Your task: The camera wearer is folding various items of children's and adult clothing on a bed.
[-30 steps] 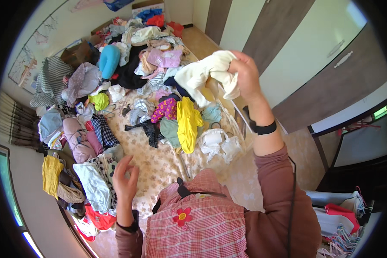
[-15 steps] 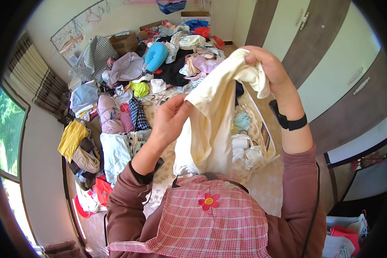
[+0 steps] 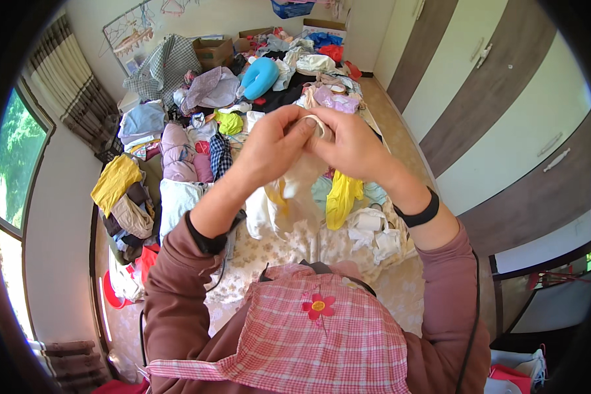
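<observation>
Both my hands are raised in front of me, close together over the bed, and pinch the top edge of a cream-white garment. My left hand (image 3: 269,148) grips it between thumb and fingers. My right hand (image 3: 360,146) is closed on the same edge, its fingers nearly touching the left ones. The garment (image 3: 301,184) hangs down crumpled below them, partly hidden behind my hands; its exact kind is unclear. Beyond its right side, a bright yellow cloth (image 3: 343,200) lies on the bed beside some white crumpled pieces (image 3: 374,230).
The floral bedspread (image 3: 276,253) carries heaped clothes, with a blue neck pillow (image 3: 259,77) at the far side. At the left are folded piles, topped by a yellow garment (image 3: 116,184). Striped wardrobe doors (image 3: 466,85) line the right; a window (image 3: 20,161) is at the left.
My hands have come together, the right one moving left and down toward the left. The garment, spread between them before, now hangs bunched, and the yellow cloth behind it shows.
</observation>
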Available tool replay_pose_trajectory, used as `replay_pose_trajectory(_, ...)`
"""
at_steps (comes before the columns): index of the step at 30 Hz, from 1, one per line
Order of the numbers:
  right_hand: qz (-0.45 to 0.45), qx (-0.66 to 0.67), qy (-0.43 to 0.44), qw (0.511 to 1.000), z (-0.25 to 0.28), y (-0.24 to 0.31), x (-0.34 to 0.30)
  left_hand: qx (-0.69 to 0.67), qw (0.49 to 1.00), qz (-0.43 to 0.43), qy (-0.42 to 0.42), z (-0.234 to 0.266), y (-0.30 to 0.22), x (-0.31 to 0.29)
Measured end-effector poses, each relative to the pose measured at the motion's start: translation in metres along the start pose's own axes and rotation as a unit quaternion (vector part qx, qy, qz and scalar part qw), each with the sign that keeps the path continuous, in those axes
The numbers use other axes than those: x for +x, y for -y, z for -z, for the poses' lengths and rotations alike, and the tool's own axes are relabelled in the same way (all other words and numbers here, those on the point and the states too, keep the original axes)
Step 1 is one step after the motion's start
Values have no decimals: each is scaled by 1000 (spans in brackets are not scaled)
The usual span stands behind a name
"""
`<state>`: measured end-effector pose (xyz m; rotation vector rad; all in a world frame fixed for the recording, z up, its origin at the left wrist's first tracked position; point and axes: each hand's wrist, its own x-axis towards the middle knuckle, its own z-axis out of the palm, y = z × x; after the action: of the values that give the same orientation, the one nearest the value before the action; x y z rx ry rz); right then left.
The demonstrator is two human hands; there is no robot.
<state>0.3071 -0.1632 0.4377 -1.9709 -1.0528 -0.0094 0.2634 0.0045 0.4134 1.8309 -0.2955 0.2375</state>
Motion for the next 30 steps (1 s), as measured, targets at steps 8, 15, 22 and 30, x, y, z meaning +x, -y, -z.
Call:
replay_pose_trajectory(8, 48, -16, -63, 997, 13, -2, 18, 77, 996, 45, 16, 33, 27, -25)
replay_pose_trajectory(15, -9, -87, -105, 991, 52, -27, 27, 310, 928, 204, 15, 93, 104, -58)
replay_pose_trajectory(22, -111, -47, 55, 991, 64, -56, 21, 42, 969, 238, -58, 159, 33, -41)
replay_pose_trajectory(30, -74, 158, -44, 984, 57, -77, 19, 45, 992, 46, -105, 141, 14, -34)
